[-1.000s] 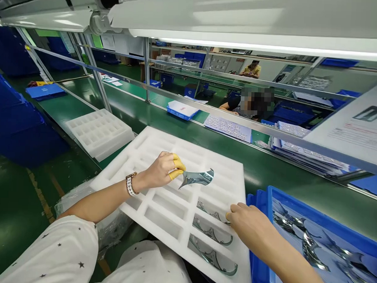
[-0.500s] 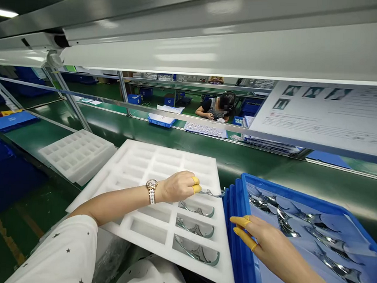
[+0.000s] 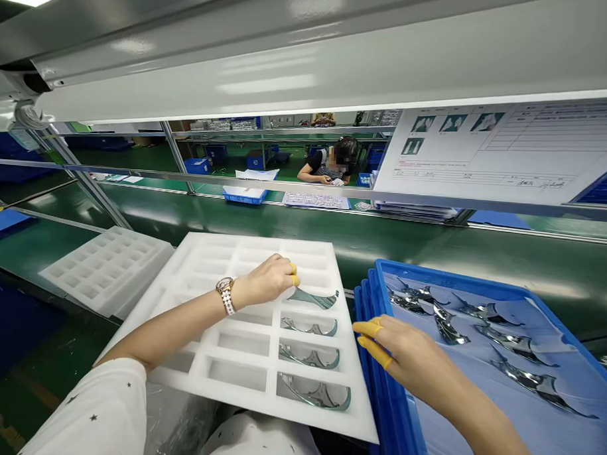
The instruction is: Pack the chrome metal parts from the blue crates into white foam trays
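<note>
My left hand (image 3: 268,280), with yellow finger cots and a watch on the wrist, is closed on the left end of a shiny curved metal frame part (image 3: 317,298). This part lies over a compartment on the right side of the white foam tray (image 3: 197,368). Nearer me in the same column, several like parts (image 3: 313,355) sit one to a compartment. My right hand (image 3: 403,350) also wears yellow finger cots. Its fingers are stretched out and apart, empty, above the left rim of the stacked blue trays (image 3: 485,278).
Several loose chrome parts (image 3: 531,385) lie on white sheeting in the top blue tray. Smaller-celled foam blocks (image 3: 107,267) stand at the left. A metal rail with a paper sheet (image 3: 490,154) crosses ahead. Across the green bench (image 3: 264,219) sits another person (image 3: 330,163).
The metal part in my left hand has tilted down toward its compartment and shows its broad side. My right hand stays open by the blue trays. The whole view has shifted slightly.
</note>
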Available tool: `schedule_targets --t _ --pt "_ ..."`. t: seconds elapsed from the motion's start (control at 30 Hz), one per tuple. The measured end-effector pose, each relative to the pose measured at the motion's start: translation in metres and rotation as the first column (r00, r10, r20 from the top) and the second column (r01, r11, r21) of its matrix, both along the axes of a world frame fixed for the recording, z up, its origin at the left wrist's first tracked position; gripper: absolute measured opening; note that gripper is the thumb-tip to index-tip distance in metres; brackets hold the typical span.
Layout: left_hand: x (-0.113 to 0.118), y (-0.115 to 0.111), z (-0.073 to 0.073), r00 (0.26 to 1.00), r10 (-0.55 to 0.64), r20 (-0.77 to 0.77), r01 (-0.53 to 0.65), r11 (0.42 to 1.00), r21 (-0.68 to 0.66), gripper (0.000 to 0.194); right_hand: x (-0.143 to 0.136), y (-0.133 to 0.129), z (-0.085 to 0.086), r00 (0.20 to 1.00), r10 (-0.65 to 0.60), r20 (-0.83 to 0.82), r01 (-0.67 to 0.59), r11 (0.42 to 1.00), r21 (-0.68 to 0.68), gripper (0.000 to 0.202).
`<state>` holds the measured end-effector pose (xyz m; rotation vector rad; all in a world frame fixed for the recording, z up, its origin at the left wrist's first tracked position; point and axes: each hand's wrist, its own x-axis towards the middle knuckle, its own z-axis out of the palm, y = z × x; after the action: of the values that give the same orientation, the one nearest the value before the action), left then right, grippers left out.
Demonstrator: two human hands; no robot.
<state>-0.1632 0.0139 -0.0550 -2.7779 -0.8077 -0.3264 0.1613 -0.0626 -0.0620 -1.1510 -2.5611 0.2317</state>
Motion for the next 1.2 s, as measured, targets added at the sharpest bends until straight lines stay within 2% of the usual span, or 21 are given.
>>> schedule_targets --t 0.13,0.2,0.3,0.4,0.5,0.6,0.73,0.9,1.0,1.07,1.13,1.2 --pt "0.016 -0.012 0.020 0.989 0.038 -0.141 -0.031 0.998 0.052 0.026 -0.029 0.017 0.004 0.997 0.045 -0.069 -0.023 0.959 0.282 0.032" --pt "0.022 -0.020 0.023 0.980 0.059 -0.189 -0.047 0.997 0.068 0.025 -0.043 0.028 0.001 0.999 0.039 -0.019 -0.031 0.940 0.339 0.029" --pt "0.026 -0.025 0.023 0.976 0.061 -0.208 -0.053 0.998 0.044 0.022 -0.058 0.043 -0.005 0.987 0.006 0.158 -0.047 0.964 0.260 0.020" --pt "0.017 -0.019 0.022 0.988 0.068 -0.138 -0.077 0.995 -0.060 0.017 -0.065 0.052 -0.007 0.964 -0.005 0.265 -0.031 0.991 0.131 0.022" --pt "0.000 -0.009 0.017 0.997 0.068 -0.036 -0.074 0.978 -0.196 0.015 -0.066 0.058 -0.003 0.955 0.037 0.296 -0.048 0.998 0.031 0.025" --pt "-0.013 -0.002 0.009 0.999 0.017 -0.027 -0.024 0.960 -0.279 0.018 -0.067 0.063 0.004 0.921 0.105 0.376 -0.104 0.994 -0.022 0.026" --pt "-0.014 0.000 0.003 0.998 0.001 -0.062 -0.016 0.969 -0.246 0.024 -0.076 0.068 0.011 0.856 0.139 0.498 -0.150 0.989 -0.018 0.027" --pt "-0.008 0.000 0.009 0.998 0.010 -0.061 -0.024 0.972 -0.233 0.022 -0.092 0.070 0.011 0.809 0.177 0.560 -0.164 0.984 -0.075 0.026" --pt "-0.004 0.005 0.008 0.995 -0.013 -0.098 -0.015 0.960 -0.280 0.023 -0.096 0.071 0.012 0.813 0.154 0.562 -0.115 0.988 -0.103 0.025" --pt "-0.001 0.008 0.007 0.991 -0.023 -0.134 -0.018 0.953 -0.302 0.023 -0.091 0.071 0.015 0.857 0.139 0.497 -0.087 0.988 -0.126 0.024" --pt "0.001 0.011 0.006 0.990 -0.036 -0.136 -0.010 0.948 -0.319 0.022 -0.073 0.068 0.017 0.928 0.092 0.362 -0.050 0.991 -0.122 0.023" --pt "0.000 0.015 0.009 0.995 -0.051 -0.080 0.019 0.936 -0.352 0.019 -0.038 0.061 0.019 0.977 -0.011 0.214 0.030 0.996 -0.086 0.025"
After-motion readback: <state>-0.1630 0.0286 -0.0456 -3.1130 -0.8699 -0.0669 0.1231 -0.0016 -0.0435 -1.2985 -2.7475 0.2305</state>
